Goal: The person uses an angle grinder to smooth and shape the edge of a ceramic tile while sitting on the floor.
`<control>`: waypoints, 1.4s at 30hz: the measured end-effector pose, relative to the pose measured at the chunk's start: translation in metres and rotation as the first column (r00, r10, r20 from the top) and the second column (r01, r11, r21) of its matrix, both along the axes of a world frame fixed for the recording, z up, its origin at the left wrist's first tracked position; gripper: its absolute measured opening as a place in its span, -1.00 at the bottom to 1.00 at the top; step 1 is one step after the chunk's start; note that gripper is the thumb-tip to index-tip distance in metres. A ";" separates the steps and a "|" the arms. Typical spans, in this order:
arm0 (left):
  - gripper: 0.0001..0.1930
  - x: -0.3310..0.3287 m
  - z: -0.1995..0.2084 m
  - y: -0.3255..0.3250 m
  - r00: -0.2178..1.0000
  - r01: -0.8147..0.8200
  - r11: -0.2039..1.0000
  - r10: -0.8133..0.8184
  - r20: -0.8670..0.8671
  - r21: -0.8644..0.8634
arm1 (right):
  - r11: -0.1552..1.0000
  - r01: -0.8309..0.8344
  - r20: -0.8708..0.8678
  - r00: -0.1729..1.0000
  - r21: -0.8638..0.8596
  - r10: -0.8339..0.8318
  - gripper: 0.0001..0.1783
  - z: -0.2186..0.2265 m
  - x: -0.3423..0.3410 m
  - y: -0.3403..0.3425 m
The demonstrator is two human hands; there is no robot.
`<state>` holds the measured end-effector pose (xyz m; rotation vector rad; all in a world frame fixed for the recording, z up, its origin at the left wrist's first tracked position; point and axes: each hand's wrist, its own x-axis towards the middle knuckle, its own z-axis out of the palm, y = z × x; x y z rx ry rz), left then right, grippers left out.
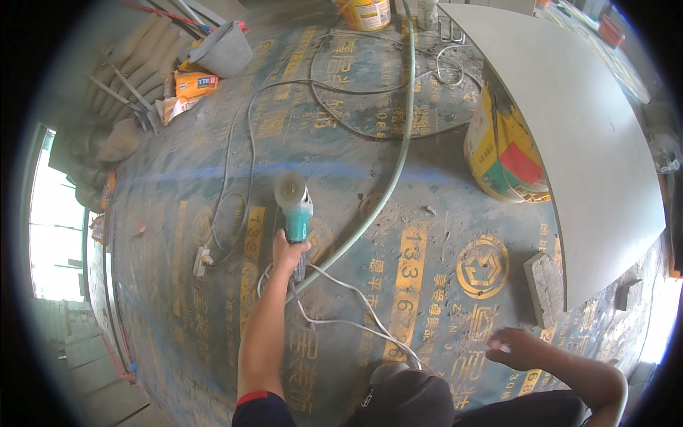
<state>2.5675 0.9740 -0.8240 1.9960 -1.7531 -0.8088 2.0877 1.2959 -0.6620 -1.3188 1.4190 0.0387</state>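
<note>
My left hand (289,254) is wrapped round the body of a green angle grinder (298,220), holding it above the covered floor. The grinder's round disc (290,191) points away from me and looks blurred. A white cord (348,285) trails from its rear end toward the lower middle. At the lower right my right hand (523,349) is closed, with a small white bit showing at its fingertips, too small to name. A pale green hose (400,167) runs close by the grinder on its right.
A large grey slab (590,142) overhangs a yellow bucket (491,153) on the right, beside a grey block (543,288). Looped cables (250,135) and a white socket (201,262) lie left. Farther off are a grey bucket (224,50), an orange bag (196,84) and stacked sacks (135,60).
</note>
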 end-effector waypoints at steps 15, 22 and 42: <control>-0.07 -0.059 0.063 0.045 0.792 -0.054 0.988 -0.047 0.609 0.147 | 0.956 0.220 -0.016 0.975 0.195 -0.221 -0.32 0.090 -0.020 0.093; -0.19 -0.151 0.103 0.178 0.886 0.226 0.708 -0.436 0.162 0.669 | 0.967 0.232 0.051 0.970 0.107 -0.238 -0.56 0.124 -0.011 0.138; -0.56 -0.272 0.382 0.272 0.770 0.482 0.674 -0.630 0.096 0.560 | 0.272 0.957 -0.280 0.290 0.100 -0.915 -0.60 0.240 -0.075 0.338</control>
